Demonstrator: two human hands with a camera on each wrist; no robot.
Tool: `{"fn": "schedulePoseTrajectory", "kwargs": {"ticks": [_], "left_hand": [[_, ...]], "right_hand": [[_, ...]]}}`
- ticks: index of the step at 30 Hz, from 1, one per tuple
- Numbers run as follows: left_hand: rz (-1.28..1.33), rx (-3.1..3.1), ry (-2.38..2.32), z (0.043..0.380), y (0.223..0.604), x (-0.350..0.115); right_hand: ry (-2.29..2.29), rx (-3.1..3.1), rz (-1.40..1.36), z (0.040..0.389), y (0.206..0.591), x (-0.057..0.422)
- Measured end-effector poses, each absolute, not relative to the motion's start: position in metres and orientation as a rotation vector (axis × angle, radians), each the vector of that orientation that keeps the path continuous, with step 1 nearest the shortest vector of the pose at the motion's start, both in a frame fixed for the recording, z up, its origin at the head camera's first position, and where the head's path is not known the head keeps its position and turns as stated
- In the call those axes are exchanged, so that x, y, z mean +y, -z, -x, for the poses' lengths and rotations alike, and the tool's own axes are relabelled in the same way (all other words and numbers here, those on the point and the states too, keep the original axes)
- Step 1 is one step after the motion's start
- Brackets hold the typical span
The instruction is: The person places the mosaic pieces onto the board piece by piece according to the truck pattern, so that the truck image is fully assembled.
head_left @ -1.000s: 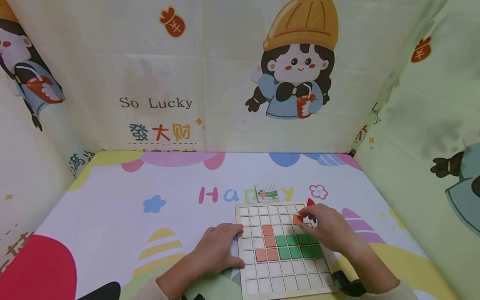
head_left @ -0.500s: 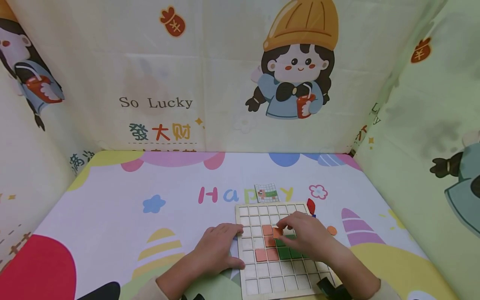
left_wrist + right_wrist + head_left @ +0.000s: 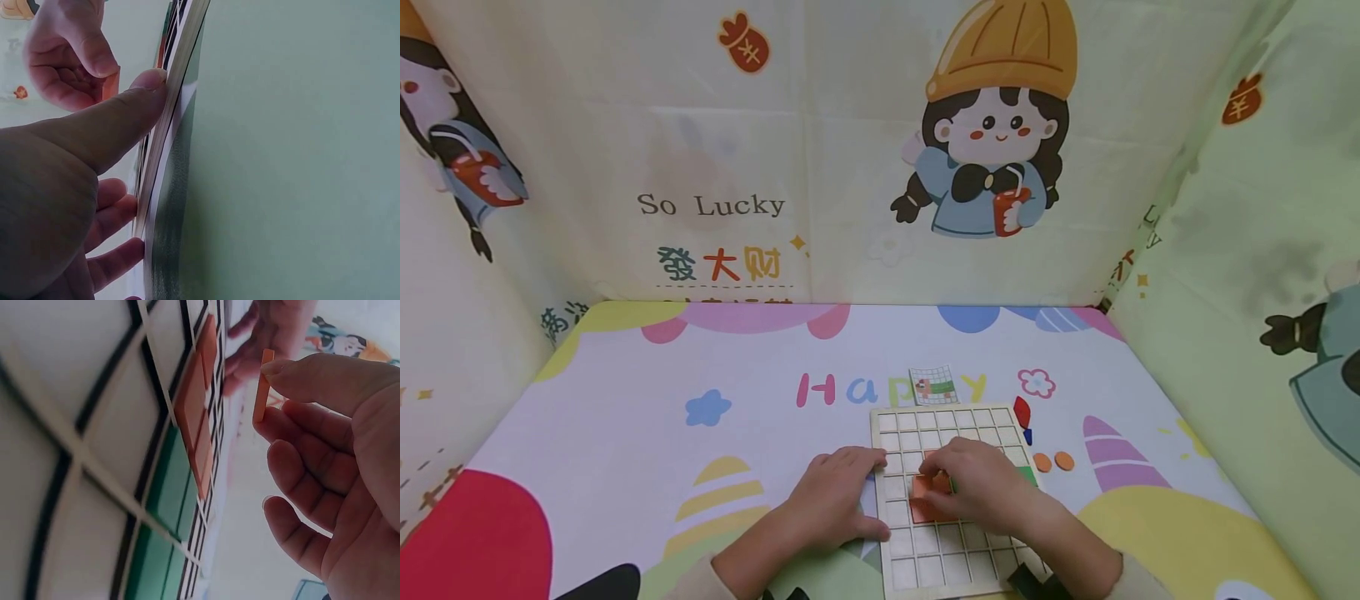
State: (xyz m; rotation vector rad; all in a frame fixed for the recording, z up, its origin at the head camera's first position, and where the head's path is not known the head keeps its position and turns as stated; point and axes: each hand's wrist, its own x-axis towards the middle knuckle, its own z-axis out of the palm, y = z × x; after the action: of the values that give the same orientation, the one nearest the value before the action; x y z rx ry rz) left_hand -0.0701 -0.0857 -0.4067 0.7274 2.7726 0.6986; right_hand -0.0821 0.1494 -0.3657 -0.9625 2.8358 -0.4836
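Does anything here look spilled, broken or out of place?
Nothing stands out. Two orange discs lie right of the grid board, and the orange tile above it is simply pinched in the right hand.

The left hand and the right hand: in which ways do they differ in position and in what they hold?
The left hand touches the left edge of the board, while the right hand is over its middle. The right hand pinches an orange tile; the left hand holds none. Both hands are bare.
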Motion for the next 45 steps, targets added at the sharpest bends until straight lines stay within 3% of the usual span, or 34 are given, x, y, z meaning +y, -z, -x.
{"fn": "schedulePoseTrajectory", "kwargs": {"ticks": [15,45], "left_hand": [[-0.719,2.775,-0.703,0.07,0.408,-0.086],[-0.704,2.771,-0.719,0.07,0.409,-0.084]], "right_hand": [[0.454,2.777,1.122,0.08,0.375,0.129],[0.37,2.738,1.054,0.076,0.378,0.117]]}}
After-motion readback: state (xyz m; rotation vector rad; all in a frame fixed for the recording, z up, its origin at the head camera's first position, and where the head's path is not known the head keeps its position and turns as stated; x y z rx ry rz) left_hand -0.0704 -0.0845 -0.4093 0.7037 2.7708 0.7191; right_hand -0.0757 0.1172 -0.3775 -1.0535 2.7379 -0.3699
